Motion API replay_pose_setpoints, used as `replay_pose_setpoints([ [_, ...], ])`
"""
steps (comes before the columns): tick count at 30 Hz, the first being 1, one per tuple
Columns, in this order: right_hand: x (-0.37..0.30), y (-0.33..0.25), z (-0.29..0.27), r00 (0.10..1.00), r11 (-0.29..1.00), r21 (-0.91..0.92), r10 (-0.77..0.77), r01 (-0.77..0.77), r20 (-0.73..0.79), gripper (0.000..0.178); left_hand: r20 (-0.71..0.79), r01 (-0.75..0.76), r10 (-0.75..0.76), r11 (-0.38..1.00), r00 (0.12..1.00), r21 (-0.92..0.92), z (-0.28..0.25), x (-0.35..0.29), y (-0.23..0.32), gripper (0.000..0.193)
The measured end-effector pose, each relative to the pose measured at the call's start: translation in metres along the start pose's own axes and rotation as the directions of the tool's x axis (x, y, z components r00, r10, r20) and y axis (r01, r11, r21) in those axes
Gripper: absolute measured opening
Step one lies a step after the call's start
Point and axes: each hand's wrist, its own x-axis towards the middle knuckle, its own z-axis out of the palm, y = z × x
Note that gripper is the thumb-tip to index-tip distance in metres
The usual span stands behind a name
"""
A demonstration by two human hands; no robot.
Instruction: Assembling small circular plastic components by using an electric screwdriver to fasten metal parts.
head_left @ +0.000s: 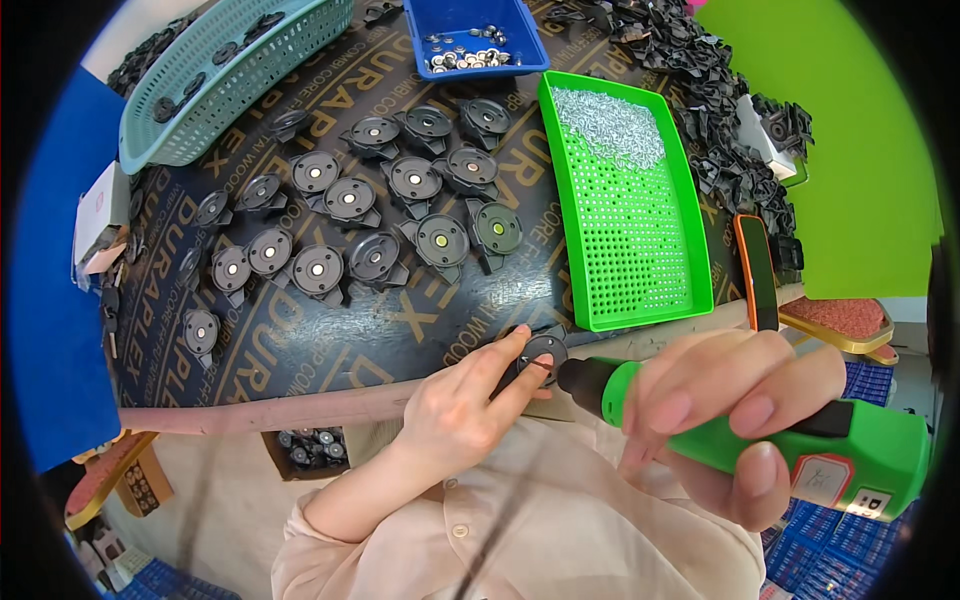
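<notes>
In my right hand (730, 400) is a green electric screwdriver (890, 455), my fingers wrapped round its body. Its black nose (585, 383) points left, close to a round black plastic part (552, 343) at the table's near edge. My left hand (455, 405) steadies that part, with fingertips pressed on its disc. Whether the bit touches the part is hidden. Beyond my left hand lie several similar black disc parts (350, 200), many with a small metal or yellowish centre. Right of them stands a bright green perforated tray (620, 245) with small silvery screws (620, 125) heaped at its far end.
At the far side a blue bin (480, 15) holds small metal pieces. A teal basket (250, 105) stands far left. Black plastic parts (680, 50) are piled far right, near an orange-edged phone (758, 275). Below the table sits a box of parts (312, 450).
</notes>
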Motion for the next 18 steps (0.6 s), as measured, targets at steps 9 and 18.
replay_pose_setpoints([
  [9, 0.011, 0.009, -0.006, 0.978, 0.997, 0.023, -0.080, 0.077, 0.191, 0.020, 0.025, -0.047, 0.047, 0.999, 0.999, 0.013, -0.002, 0.004, 0.001, 0.026],
  [18, 0.036, 0.008, -0.039, 0.961, 0.981, 0.002, -0.192, 0.196, -0.200, 0.021, -0.076, -0.039, 0.039, 0.999, 0.996, 0.001, 0.008, 0.000, 0.002, 0.029],
])
